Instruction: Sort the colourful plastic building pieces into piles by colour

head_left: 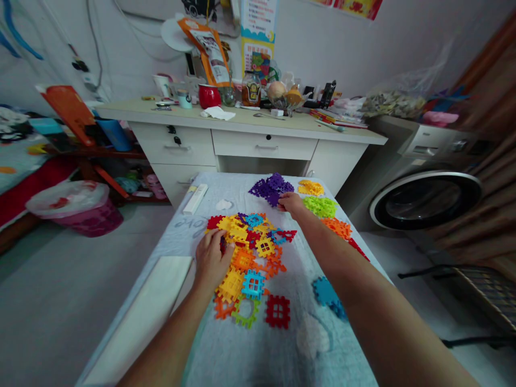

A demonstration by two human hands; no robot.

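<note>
A mixed pile of notched plastic building pieces (243,259) in yellow, orange, red, blue and green covers the middle of the cloth-covered table. My left hand (212,257) rests at the pile's left side, thumb and fingers apart around a dark piece, with no clear grip on it. Farther back lies a heap of purple building pieces (271,186). At its near right edge my right hand (292,204) is closed, its fingertips pinched on a purple piece. Sorted beside that arm are yellow pieces (311,187), lime green pieces (320,206), orange pieces (337,228) and blue pieces (325,292).
A red square piece (278,312) lies near the front of the pile. Along the table's left side are a white board (139,317) and a narrow white box (195,199). Behind stands a white desk (264,137) with clutter; a washing machine (423,199) is at right.
</note>
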